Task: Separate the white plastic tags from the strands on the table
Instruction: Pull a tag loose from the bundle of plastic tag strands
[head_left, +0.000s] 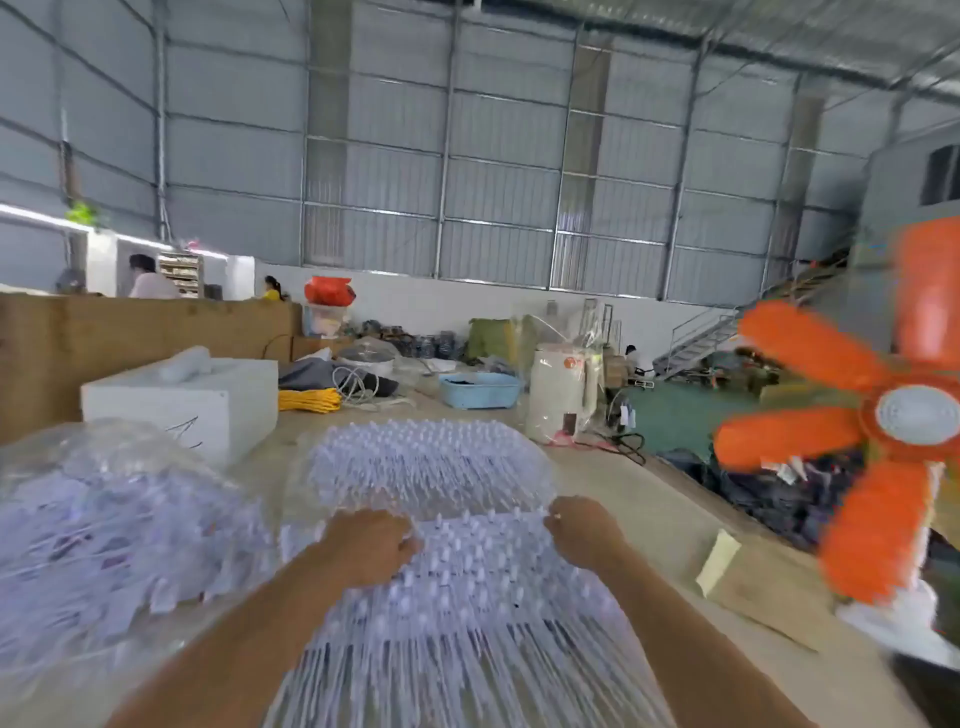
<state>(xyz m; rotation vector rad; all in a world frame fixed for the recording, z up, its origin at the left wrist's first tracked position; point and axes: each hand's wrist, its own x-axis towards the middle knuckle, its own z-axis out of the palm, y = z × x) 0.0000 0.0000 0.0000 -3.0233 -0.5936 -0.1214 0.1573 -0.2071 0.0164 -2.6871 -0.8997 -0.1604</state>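
tags (467, 561): light, springy, tangle-prone | we grip row edges | left hand (371, 545), right hand (582, 532) seemingly pinching, blurred

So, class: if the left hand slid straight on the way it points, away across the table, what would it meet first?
Probably the far batch of white tags just beyond the left hand, well before the blue basin; depth is uncertain.

— What do the hands do?
— The left hand (371, 545) and the right hand (582, 530) both grip the sheet of white tags (467, 561) on the table (649, 499), fingers curled.
— And beside?
— An orange fan (857, 447) at the right.
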